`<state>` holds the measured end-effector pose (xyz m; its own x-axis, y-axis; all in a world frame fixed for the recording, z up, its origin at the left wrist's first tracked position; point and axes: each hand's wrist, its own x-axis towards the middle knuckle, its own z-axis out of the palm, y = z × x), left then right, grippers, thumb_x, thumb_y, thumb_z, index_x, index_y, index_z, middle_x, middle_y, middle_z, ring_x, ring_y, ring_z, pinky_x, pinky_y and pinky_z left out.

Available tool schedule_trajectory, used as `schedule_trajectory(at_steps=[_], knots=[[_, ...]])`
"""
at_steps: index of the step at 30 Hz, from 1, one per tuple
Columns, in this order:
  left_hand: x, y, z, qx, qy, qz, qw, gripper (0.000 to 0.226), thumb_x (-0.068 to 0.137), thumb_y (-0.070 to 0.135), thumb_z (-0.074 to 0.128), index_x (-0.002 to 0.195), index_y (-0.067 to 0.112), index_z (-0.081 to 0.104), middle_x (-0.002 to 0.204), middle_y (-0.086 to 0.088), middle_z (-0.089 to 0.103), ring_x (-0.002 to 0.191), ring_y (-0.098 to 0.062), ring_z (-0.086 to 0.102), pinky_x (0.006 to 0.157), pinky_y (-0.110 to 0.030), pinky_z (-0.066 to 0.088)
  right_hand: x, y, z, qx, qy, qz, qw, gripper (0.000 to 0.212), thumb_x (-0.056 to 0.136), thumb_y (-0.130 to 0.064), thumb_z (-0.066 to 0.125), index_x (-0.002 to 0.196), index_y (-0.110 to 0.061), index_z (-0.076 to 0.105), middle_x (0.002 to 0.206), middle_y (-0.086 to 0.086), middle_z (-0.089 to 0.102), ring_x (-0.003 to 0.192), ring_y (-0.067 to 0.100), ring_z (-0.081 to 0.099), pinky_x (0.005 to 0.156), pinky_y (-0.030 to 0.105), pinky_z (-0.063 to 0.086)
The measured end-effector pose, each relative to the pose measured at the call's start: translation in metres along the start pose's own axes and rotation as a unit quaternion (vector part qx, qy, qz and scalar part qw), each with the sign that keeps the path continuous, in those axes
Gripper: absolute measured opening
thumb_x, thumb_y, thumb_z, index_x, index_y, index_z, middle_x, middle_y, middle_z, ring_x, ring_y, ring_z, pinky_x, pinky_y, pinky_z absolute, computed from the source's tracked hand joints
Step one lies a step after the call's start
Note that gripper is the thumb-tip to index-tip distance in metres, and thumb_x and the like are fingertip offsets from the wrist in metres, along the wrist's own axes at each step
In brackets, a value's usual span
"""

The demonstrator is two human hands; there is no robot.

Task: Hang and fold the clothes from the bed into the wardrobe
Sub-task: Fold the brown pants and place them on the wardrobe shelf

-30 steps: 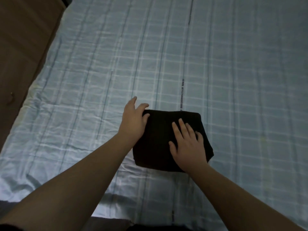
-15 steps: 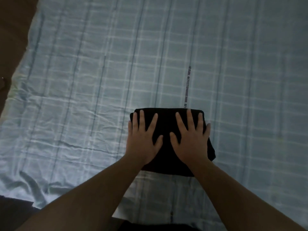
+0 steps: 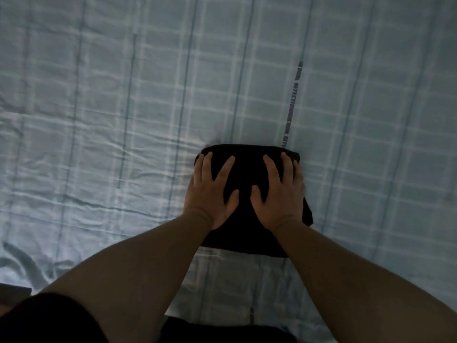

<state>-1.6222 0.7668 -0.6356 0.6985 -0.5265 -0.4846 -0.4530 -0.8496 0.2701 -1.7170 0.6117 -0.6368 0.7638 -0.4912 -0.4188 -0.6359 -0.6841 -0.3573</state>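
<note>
Checked pale-blue bed sheet (image 3: 123,120), wrinkled — a folded black garment (image 3: 247,174) lies directly on it.

Dim light falls on the bed before me; its pale blue checked sheet (image 3: 123,100) fills the view, wrinkled at the near left, smoother far right.

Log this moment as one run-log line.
left hand flat on folded black garment | right hand flat on it | garment on checked bedsheet
</note>
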Motion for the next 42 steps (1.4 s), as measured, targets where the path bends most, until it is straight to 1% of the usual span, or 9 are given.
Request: schedule_trajectory(at_steps=[8, 18, 24, 27, 29, 32, 35, 37, 42], knots=[[0.011, -0.007, 0.005, 0.001, 0.015, 0.013, 1.000, 0.080, 0.080, 0.060, 0.034, 0.153, 0.037, 0.009, 0.159, -0.021, 0.014, 0.146, -0.043, 0.011, 0.113, -0.054, 0.025, 0.010, 0.003, 0.008, -0.012, 0.015, -0.015, 1.000, 0.072, 0.085, -0.057, 0.038, 0.150, -0.029, 0.030, 0.159, 0.010, 0.025, 0.141, 0.039, 0.023, 0.109, 0.057, 0.027], [0.000, -0.004, 0.003, -0.004, 0.075, 0.033, 0.997, 0.073, 0.088, 0.060, 0.030, 0.154, 0.037, 0.010, 0.159, -0.017, 0.014, 0.146, -0.038, 0.012, 0.110, -0.053, 0.030, 0.000, 0.001, 0.001, -0.002, 0.052, -0.022, 0.998, 0.068, 0.088, -0.058, 0.036, 0.151, -0.034, 0.026, 0.159, 0.007, 0.023, 0.142, 0.036, 0.024, 0.110, 0.058, 0.033], [-0.036, -0.006, -0.021, -0.124, 0.113, 0.060, 0.984, 0.068, 0.096, 0.060, 0.035, 0.156, 0.040, 0.008, 0.166, -0.004, 0.002, 0.152, -0.024, -0.002, 0.116, -0.048, 0.030, -0.030, -0.001, -0.032, 0.059, 0.042, -0.053, 0.996, 0.069, 0.095, -0.056, 0.044, 0.155, -0.044, 0.011, 0.166, 0.000, 0.002, 0.152, 0.029, 0.006, 0.119, 0.056, 0.023], [-0.075, -0.021, -0.029, -0.195, 0.146, 0.034, 0.969, 0.067, 0.097, 0.056, 0.044, 0.155, 0.044, 0.012, 0.165, -0.007, -0.003, 0.152, -0.028, 0.001, 0.118, -0.045, 0.022, -0.062, 0.007, -0.052, 0.069, 0.068, -0.026, 0.995, 0.074, 0.096, -0.053, 0.050, 0.155, -0.046, 0.007, 0.167, -0.001, -0.004, 0.152, 0.028, 0.009, 0.120, 0.051, 0.022], [-0.094, -0.029, -0.027, -0.272, 0.102, 0.011, 0.957, 0.067, 0.096, 0.055, 0.048, 0.150, 0.056, 0.009, 0.163, -0.011, 0.003, 0.149, -0.032, 0.015, 0.117, -0.047, 0.028, -0.083, 0.016, -0.055, 0.118, 0.054, 0.049, 0.990, 0.073, 0.094, -0.059, 0.049, 0.152, -0.052, 0.006, 0.166, 0.002, 0.004, 0.149, 0.031, 0.021, 0.117, 0.051, 0.028], [-0.098, -0.032, -0.023, -0.396, 0.027, 0.015, 0.918, 0.067, 0.095, 0.056, 0.050, 0.146, 0.065, 0.007, 0.152, -0.009, 0.034, 0.136, -0.024, 0.042, 0.112, -0.045, 0.040, -0.098, 0.020, -0.050, 0.289, -0.012, 0.079, 0.954, 0.070, 0.096, -0.057, 0.048, 0.151, -0.056, 0.005, 0.160, -0.003, 0.029, 0.141, 0.024, 0.038, 0.113, 0.041, 0.034], [-0.091, -0.028, -0.024, -0.439, -0.008, -0.002, 0.898, 0.065, 0.100, 0.047, 0.048, 0.151, 0.055, 0.008, 0.154, -0.002, 0.039, 0.136, -0.018, 0.044, 0.107, -0.027, 0.036, -0.096, 0.018, -0.047, 0.397, -0.064, 0.088, 0.911, 0.068, 0.096, -0.054, 0.052, 0.148, -0.062, 0.008, 0.159, -0.009, 0.030, 0.142, 0.019, 0.037, 0.117, 0.041, 0.031], [-0.088, -0.026, -0.025, -0.444, -0.023, -0.036, 0.895, 0.063, 0.101, 0.048, 0.044, 0.151, 0.054, 0.007, 0.155, 0.000, 0.038, 0.136, -0.022, 0.045, 0.102, -0.025, 0.036, -0.092, 0.018, -0.045, 0.418, -0.085, 0.089, 0.900, 0.069, 0.094, -0.056, 0.054, 0.144, -0.067, 0.008, 0.159, -0.010, 0.029, 0.140, 0.018, 0.038, 0.117, 0.046, 0.033], [-0.088, -0.020, -0.026, -0.434, -0.031, -0.088, 0.896, 0.060, 0.100, 0.054, 0.043, 0.147, 0.062, 0.007, 0.153, -0.004, 0.041, 0.131, -0.027, 0.050, 0.095, -0.025, 0.038, -0.090, 0.017, -0.039, 0.442, -0.081, 0.092, 0.888, 0.075, 0.094, -0.051, 0.058, 0.148, -0.062, 0.008, 0.158, -0.008, 0.032, 0.135, 0.016, 0.041, 0.115, 0.045, 0.036]])
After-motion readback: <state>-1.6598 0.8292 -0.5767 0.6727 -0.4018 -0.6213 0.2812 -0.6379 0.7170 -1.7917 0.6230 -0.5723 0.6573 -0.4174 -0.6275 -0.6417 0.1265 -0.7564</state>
